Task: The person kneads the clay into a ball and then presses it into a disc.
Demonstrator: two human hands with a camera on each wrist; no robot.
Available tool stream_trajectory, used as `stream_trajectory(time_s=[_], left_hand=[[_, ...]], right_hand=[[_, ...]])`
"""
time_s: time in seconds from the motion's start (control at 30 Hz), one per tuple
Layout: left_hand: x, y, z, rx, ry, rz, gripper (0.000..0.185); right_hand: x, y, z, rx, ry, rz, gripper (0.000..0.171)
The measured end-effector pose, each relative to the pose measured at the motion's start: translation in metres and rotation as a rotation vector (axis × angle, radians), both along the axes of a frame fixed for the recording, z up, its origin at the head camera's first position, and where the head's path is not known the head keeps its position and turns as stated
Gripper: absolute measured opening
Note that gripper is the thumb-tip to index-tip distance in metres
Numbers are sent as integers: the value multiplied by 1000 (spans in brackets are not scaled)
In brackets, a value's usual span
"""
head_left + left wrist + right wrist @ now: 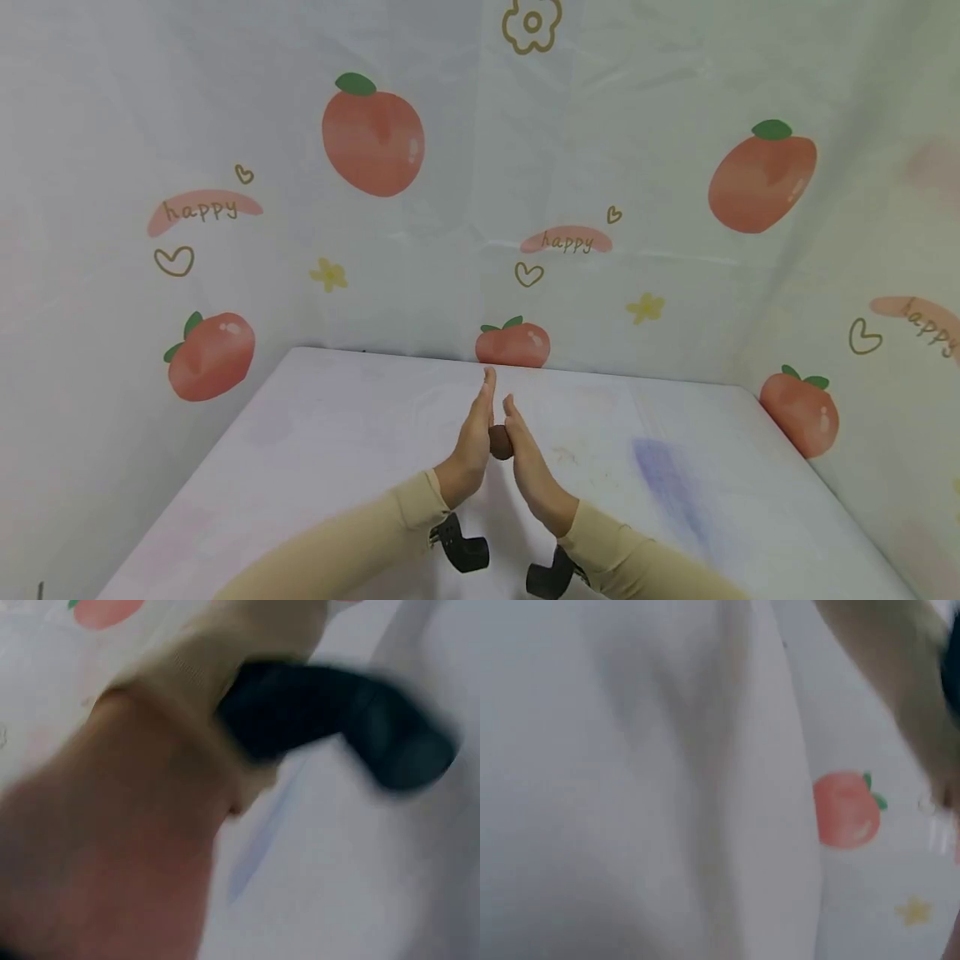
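In the head view, the left hand [472,446] and right hand [536,471] lean toward each other over the white surface [247,492], with a small dark-brown ball [501,442] between them, above that surface. The fingers are straight and close together on each hand, pressing from either side rather than curling round it. Tan sleeves [337,533] reach the wrists, with black wrist cameras [465,554] below. Behind hangs a white curtain [450,275] printed with red fruit (the word "happy" repeats on it). My judgement: the ball could slip out if the palms part or their pressure turns uneven, and too hard a squeeze might flatten it if it is soft.

The left wrist view shows a blurred wrist, sleeve and black camera; I cannot tell the fingers' state there.

The right wrist view shows mostly surface and shadow, with neither ball nor fingers discernible.
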State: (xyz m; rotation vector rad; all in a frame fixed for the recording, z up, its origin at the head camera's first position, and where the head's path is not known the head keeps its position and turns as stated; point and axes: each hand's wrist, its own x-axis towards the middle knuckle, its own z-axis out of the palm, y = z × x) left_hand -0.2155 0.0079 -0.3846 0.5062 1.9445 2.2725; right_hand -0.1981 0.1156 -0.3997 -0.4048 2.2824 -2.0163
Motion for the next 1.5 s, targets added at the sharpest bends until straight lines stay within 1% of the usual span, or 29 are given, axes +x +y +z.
stream_trajectory(time_s=[0.07,0.13,0.2,0.27,0.33,0.4,0.47,0.5,0.57,0.63,0.67,0.73,0.83,0.93,1.0,1.1,1.17,1.27,1.37,1.43,1.5], left_hand=[[-8,-2,-1,4,-76,50,67],[-13,-4,-5,-6,-154,88,69],[-13,-3,-11,-32,-212,99,72],[-10,0,-18,-63,-233,90,76],[-3,3,-24,-92,-224,53,77],[5,6,-29,-111,-192,14,76],[13,9,-30,-118,-137,-27,71],[17,10,-29,-108,-107,-58,66],[22,11,-26,-89,-47,-95,62],[24,11,-19,-55,-2,-120,62],[25,11,-14,-36,15,-124,62],[23,8,-5,2,31,-104,65],[16,3,7,53,28,-48,69],[6,-2,10,49,4,9,68],[-1,-3,8,14,-32,45,67],[-5,-4,0,-36,-112,94,66],[-3,-3,-7,-56,-162,95,67],[4,1,-18,-76,-191,67,69],[13,6,-24,-76,-189,30,69],[21,10,-26,-62,-162,2,66],[27,13,-25,-39,-131,-34,66]], right_hand=[[10,-5,2,0,-14,45,59],[18,-7,6,-2,-32,77,60],[23,-7,12,-19,-34,86,61],[22,-5,18,-43,-16,71,59],[18,-2,24,-64,22,40,57],[10,1,29,-80,61,5,56],[2,5,31,-90,68,-33,56],[-2,6,31,-85,65,-50,56],[-8,9,28,-75,40,-87,57],[-12,10,21,-59,6,-113,57],[-13,11,18,-55,-9,-114,58],[-11,11,10,-42,-28,-101,58],[-3,8,2,-35,-33,-37,58],[8,3,0,-23,-30,33,59],[17,-1,1,-26,-37,71,59],[26,-6,6,-53,-60,107,62],[29,-7,11,-76,-73,111,63],[26,-3,20,-89,-49,84,62],[16,2,27,-97,3,27,59],[9,5,30,-101,27,-21,58],[1,8,31,-94,25,-66,58]])
